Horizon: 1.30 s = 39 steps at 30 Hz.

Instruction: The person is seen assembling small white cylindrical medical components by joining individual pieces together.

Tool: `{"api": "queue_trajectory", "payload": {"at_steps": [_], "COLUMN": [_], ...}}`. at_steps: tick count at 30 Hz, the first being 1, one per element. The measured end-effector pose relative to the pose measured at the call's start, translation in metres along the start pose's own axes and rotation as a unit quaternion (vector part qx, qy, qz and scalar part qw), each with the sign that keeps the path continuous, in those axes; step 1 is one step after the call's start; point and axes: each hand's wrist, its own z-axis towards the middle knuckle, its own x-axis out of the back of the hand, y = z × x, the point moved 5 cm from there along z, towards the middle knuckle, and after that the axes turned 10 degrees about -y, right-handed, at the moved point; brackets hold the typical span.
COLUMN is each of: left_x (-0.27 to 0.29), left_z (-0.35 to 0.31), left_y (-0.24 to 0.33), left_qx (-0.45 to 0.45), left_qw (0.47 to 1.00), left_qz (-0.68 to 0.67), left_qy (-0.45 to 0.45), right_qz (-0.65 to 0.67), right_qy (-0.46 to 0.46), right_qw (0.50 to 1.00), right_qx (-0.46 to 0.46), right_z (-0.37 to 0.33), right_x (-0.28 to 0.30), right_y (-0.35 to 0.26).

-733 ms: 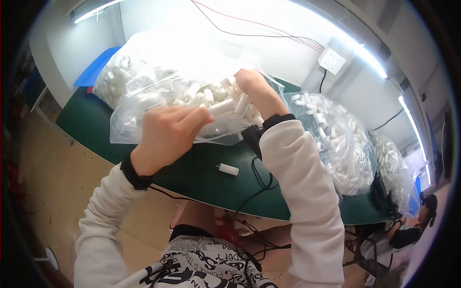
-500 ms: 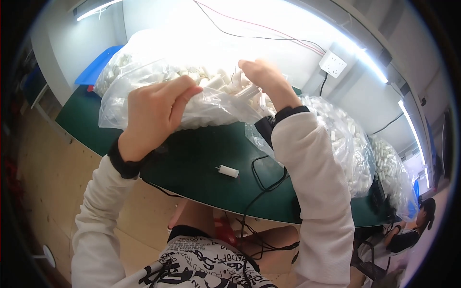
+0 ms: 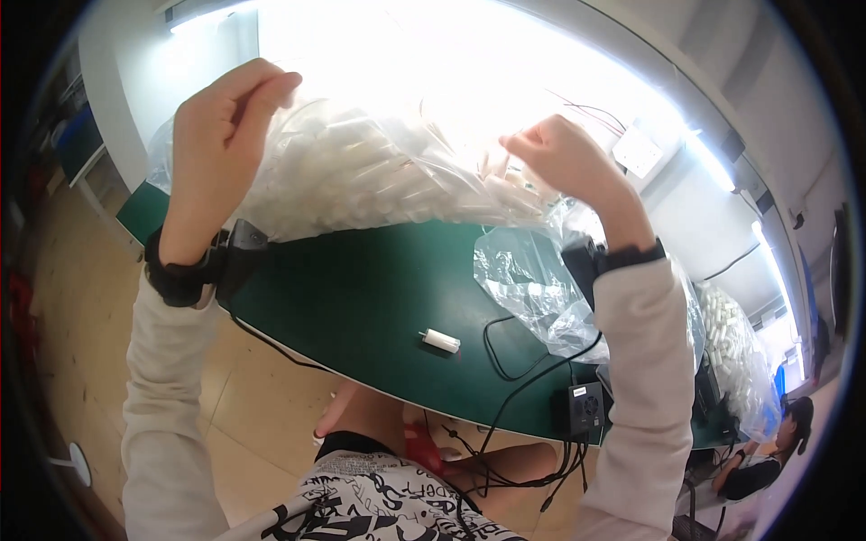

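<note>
A big clear plastic bag [image 3: 347, 180] full of white cylindrical parts lies along the back of the green table. My left hand [image 3: 221, 135], raised at its left end, is closed in a pinch on the bag's film. At the bag's right end my right hand [image 3: 573, 158] is also closed, its fingers pinching the film edge beside some uncovered parts [image 3: 528, 180]. Glare washes out the upper edge of the bag. One loose white cylinder [image 3: 441, 341] with a thin pin at one end rests on the table in front, apart from both hands.
Loose clear film [image 3: 532, 279] spreads beneath my right wrist. Black cables [image 3: 514, 397] run over the table's front edge near a small black box [image 3: 582, 408]. Another filled bag [image 3: 735, 334] stands farther right, with a seated person [image 3: 758, 460] beyond. A wall socket [image 3: 639, 149] is behind.
My left hand has moved up and left, lifting the bag's film over the parts. My right hand has shifted right and slightly down. More film now covers the pile.
</note>
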Motion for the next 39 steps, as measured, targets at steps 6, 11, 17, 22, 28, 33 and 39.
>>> {"api": "queue_trajectory", "payload": {"at_steps": [6, 11, 17, 22, 28, 33, 39], "left_x": [0.032, 0.056, 0.062, 0.085, 0.115, 0.152, 0.179], "left_z": [-0.006, -0.029, -0.066, -0.092, -0.092, -0.061, 0.007], "left_y": [-0.011, -0.021, 0.003, 0.019, 0.035, 0.041, 0.031], "left_qx": [0.019, 0.090, 0.195, 0.162, 0.177, 0.122, 0.075], "left_qw": [1.000, 0.971, 0.938, 0.951, 0.949, 0.962, 0.975], "left_qz": [-0.011, -0.207, -0.270, -0.246, -0.192, -0.119, -0.159], "left_qy": [0.017, 0.075, 0.102, 0.090, 0.175, 0.214, 0.137], "right_qz": [-0.041, -0.235, -0.202, -0.003, -0.001, 0.035, 0.168], "right_qy": [0.192, 0.254, 0.318, 0.346, 0.340, 0.366, 0.344], "right_qw": [0.945, 0.860, 0.884, 0.900, 0.901, 0.886, 0.846], "right_qx": [0.261, 0.375, 0.277, 0.264, 0.267, 0.281, 0.370], "right_z": [-0.054, -0.131, -0.156, -0.150, -0.163, -0.146, -0.116], "right_x": [-0.004, -0.006, -0.064, -0.057, -0.038, 0.019, 0.092], "right_y": [-0.023, -0.034, 0.000, -0.010, -0.039, -0.052, -0.080]}}
